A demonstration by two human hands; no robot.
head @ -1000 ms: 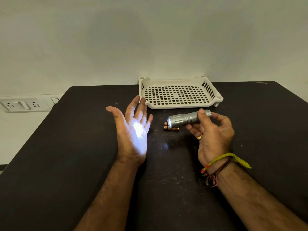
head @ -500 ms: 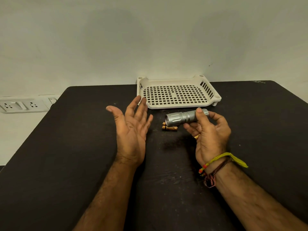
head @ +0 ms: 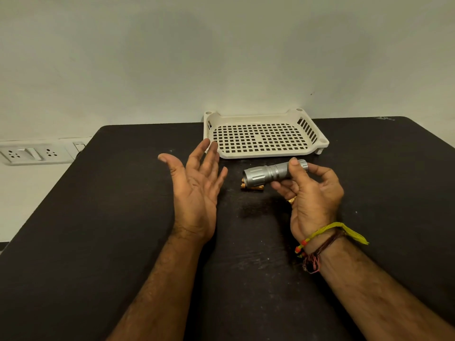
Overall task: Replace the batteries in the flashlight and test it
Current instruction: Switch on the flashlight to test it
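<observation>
Flashlight [head: 268,172]: gripped in right hand [head: 311,195], axis crosswise, lens toward left hand [head: 197,190], spread, empty. Batteries [head: 252,187] on table [head: 98,217] beneath.

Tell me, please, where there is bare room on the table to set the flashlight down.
The tray is bare inside. The table lies bare left of the left hand and right of the right hand. It is crowded between the hands, where batteries lie under the flashlight.
</observation>
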